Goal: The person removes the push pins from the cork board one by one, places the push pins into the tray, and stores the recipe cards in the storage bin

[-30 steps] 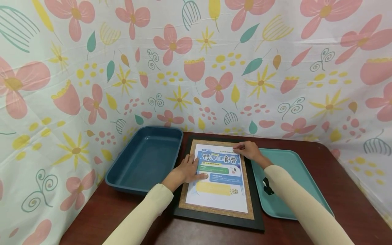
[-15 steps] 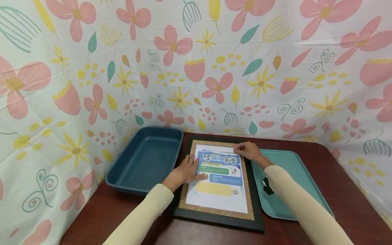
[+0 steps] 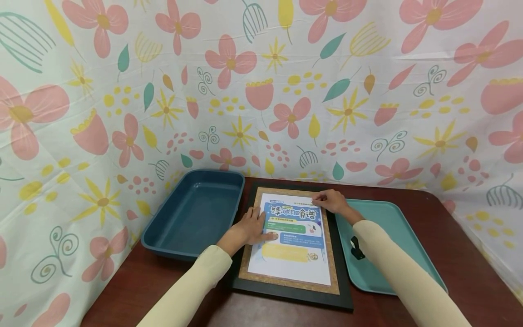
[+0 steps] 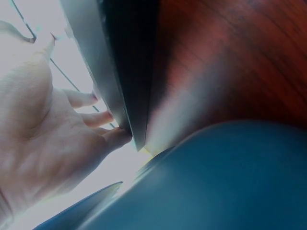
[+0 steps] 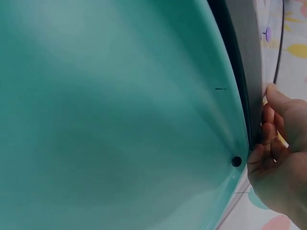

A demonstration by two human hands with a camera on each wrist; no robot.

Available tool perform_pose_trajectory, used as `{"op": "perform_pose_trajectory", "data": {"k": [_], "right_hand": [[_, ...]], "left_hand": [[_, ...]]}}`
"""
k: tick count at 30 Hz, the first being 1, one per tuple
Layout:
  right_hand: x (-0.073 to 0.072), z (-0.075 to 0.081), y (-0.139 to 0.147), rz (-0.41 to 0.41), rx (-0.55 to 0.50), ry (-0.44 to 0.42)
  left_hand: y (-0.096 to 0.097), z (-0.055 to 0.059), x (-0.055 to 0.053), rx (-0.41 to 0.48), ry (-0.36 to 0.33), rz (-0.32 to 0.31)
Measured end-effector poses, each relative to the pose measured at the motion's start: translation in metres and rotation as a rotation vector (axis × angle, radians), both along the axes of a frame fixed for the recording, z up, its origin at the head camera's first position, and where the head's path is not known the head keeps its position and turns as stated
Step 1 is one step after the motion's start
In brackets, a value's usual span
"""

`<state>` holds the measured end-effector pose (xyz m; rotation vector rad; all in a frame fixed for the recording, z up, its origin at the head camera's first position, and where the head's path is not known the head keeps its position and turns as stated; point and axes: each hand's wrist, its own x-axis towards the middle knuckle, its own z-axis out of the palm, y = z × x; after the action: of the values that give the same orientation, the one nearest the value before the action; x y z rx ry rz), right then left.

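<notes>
A printed paper sheet (image 3: 286,272) lies on a cork board (image 3: 292,284) with a black frame (image 3: 294,297). With fingers spread, my left hand (image 3: 248,228) rests on the sheet's left side and the frame's edge. At the top right corner of the sheet, my right hand (image 3: 332,200) pinches a small thing between thumb and forefinger. It looks like a push pin, mostly hidden by the fingertips. A purple push pin (image 5: 267,34) stands at the sheet's right edge in the right wrist view. The left hand (image 4: 53,115) also shows beside the frame in its wrist view.
A deep blue bin (image 3: 196,218) stands left of the board. To the right lies a flat teal tray (image 3: 388,227), close to the frame and under my right forearm. A flowered cloth (image 3: 261,91) hangs behind the dark red-brown table (image 3: 453,250).
</notes>
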<state>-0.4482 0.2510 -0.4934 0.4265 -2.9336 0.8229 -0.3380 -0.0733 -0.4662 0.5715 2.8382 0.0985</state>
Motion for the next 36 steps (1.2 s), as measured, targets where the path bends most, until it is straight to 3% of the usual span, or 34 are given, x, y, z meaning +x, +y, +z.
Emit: {"op": "perform_pose_trajectory", "data": {"k": [9,36], "right_hand": [[0.0006,0.0042,-0.0001,0.030,0.011,-0.001],[0.0004,0.0061,-0.0028,0.019,0.044,-0.030]], "left_hand": [[0.0006,0.0008,-0.0002,-0.013,0.003,0.004],[0.0002,-0.0029,-0.0019,-0.020,0.016,-0.002]]}}
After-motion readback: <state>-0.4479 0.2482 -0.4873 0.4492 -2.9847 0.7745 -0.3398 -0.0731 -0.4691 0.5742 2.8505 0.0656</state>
